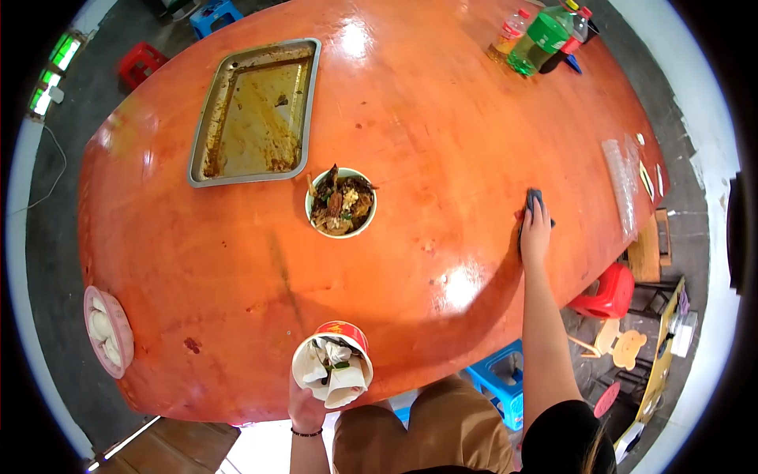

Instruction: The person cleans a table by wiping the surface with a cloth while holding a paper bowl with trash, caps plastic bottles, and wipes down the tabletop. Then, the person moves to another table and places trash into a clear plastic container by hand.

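Observation:
In my left hand, closed around its side, is a red-and-white paper bucket tilted toward me at the table's near edge. Crumpled white tissues and a white paper cup lie inside it, with some dark and green scraps. My right hand reaches far out to the right and presses a dark grey cloth on the orange tabletop. Its fingers are closed over the cloth, which they partly hide. Ahead of the bucket stands a paper bowl filled with bones and dark food scraps.
A greasy metal tray lies at the back left. Soda bottles stand at the far right, and clear plastic film lies along the right edge. A pink basket with white items sits far left. Blue stool and red stool flank the table.

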A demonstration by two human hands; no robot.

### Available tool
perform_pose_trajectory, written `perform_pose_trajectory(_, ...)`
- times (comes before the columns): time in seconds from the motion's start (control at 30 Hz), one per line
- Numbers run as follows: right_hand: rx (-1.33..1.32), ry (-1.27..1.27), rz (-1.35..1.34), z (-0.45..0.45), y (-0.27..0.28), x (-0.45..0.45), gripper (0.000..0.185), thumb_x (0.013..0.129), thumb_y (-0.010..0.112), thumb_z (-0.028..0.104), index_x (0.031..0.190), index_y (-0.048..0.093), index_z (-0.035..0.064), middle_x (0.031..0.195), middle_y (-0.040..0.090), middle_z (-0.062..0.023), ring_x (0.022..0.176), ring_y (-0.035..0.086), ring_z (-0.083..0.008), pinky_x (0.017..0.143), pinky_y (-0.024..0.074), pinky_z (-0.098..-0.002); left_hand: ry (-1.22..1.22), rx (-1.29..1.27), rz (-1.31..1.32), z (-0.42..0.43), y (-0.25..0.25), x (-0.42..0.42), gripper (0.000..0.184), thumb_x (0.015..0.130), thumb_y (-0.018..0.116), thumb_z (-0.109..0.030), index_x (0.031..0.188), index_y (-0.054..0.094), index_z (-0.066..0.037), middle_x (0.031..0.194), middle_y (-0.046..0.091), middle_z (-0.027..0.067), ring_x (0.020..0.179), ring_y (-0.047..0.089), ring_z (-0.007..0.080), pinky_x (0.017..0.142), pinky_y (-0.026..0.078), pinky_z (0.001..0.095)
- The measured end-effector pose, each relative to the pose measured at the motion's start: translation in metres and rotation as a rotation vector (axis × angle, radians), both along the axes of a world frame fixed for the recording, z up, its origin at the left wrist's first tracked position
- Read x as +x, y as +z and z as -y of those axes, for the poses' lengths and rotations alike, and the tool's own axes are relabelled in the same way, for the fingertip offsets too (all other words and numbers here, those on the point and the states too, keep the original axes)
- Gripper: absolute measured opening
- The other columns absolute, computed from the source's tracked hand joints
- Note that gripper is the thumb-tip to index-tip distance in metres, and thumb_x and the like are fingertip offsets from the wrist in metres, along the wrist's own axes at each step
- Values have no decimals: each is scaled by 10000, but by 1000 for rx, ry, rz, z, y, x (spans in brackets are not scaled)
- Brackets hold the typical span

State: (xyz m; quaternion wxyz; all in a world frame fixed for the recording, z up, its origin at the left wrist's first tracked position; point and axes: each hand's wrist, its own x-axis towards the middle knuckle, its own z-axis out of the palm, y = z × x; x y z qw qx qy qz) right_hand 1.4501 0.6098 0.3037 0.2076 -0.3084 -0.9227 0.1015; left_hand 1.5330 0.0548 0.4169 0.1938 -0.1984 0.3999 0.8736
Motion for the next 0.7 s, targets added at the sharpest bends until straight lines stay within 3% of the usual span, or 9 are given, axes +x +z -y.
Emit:
perform_pose_trajectory(0.23, 126, 338, -130, -25, -8, -219, 341, 921, 571, 210, 1229, 576, 63, 1246, 572, -138, 1170, 519, -329, 979, 424, -432, 189, 63, 65, -79, -21, 11, 754, 801, 626, -207, 1431, 290, 36, 1397, 442, 211, 1280, 463, 326, 1060, 403, 436)
perform_pose_trajectory(0.4, 174, 689, -360, 38, -17, -350, 277, 868, 614, 198, 1112, 637, 68, 1117, 644, -163, 1051, 586, -340, 920, 463, -437, 303, 161, 83, -146, -39, 16, 751, 804, 635, -174, 1434, 283, 34, 1405, 426, 224, 1285, 454, 350, 1062, 406, 469)
perform_pose_trajectory(0.5, 56, 990, -343, 117, 4, -338, 268, 824, 583, 128, 1077, 642, 66, 1112, 652, -136, 1022, 598, -313, 895, 479, -420, 327, 176, 99, -167, -36, 12, 746, 804, 632, -169, 1436, 286, 23, 1409, 423, 216, 1286, 455, 347, 1062, 407, 470)
perform_pose_trajectory(0.53, -36, 1114, -167, 139, 24, -312, 284, 831, 569, 115, 1104, 637, 78, 1170, 632, -124, 1056, 584, -308, 926, 467, -425, 323, 195, 92, -175, -37, 10, 745, 803, 631, -168, 1436, 287, 20, 1409, 422, 213, 1286, 455, 346, 1062, 407, 470)
perform_pose_trajectory(0.57, 84, 1236, -281, 147, 14, -292, 310, 833, 593, 135, 1138, 626, 92, 1239, 597, -119, 1112, 558, -309, 962, 447, -436, 318, 197, 91, -181, -36, 6, 745, 802, 632, -168, 1436, 288, 17, 1409, 424, 211, 1286, 456, 344, 1062, 407, 469)
perform_pose_trajectory(0.6, -49, 1274, -189, 152, 8, -265, 359, 827, 635, 154, 1182, 612, 107, 1283, 572, -110, 1190, 522, -306, 1011, 416, -447, 312, 195, 89, -184, -34, 3, 745, 802, 632, -168, 1437, 289, 15, 1408, 425, 209, 1286, 456, 343, 1063, 407, 468)
perform_pose_trajectory(0.7, -118, 1391, -82, 120, 25, -192, 409, 788, 702, 133, 1188, 617, 114, 1296, 569, -107, 1227, 512, -324, 1035, 420, -449, 285, 183, 75, -186, -30, -4, 747, 799, 636, -172, 1435, 291, 18, 1401, 434, 205, 1286, 459, 333, 1062, 408, 461)
